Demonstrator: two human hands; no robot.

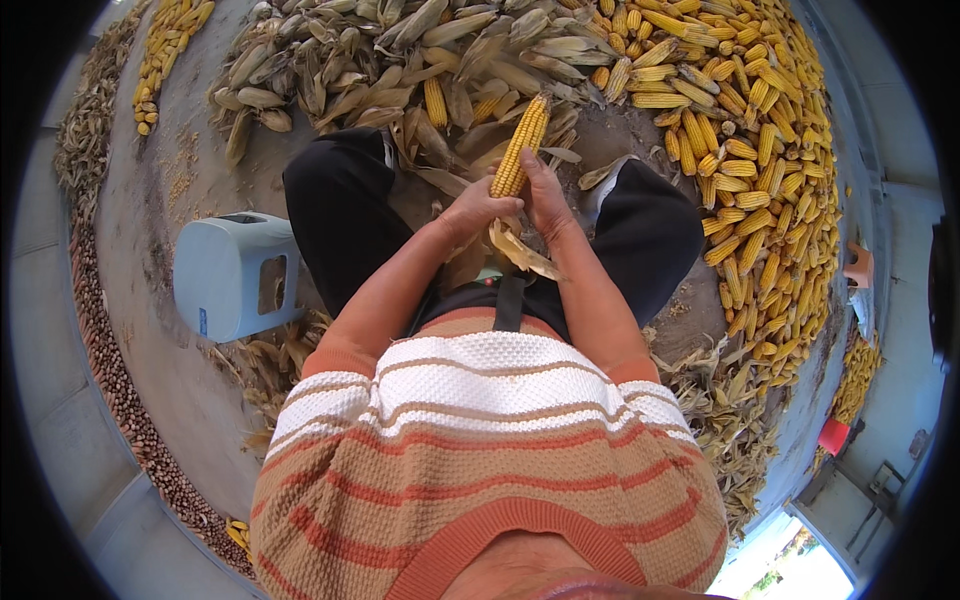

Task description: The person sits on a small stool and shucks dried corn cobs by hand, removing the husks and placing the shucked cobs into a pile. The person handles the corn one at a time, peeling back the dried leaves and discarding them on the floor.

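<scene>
A yellow ear of corn (520, 142) points away from me, held between both hands over my lap. My left hand (480, 208) grips it near its lower end, the thumb across the kernels. My right hand (544, 187) closes on its right side, the thumb along the ear. Dry husk leaves (525, 251) hang below the hands from the ear's base. Beyond my knees lies a heap of ears in dry husks (352, 67), with a bare yellow ear (435, 103) among them.
A large pile of husked corn (757, 195) curves along the right. Loose husks (739, 427) lie near my right side. A light blue plastic stool (217, 277) stands at the left. Farther left, more corn (165, 52) and a long row of cobs (112, 360) run near the wall.
</scene>
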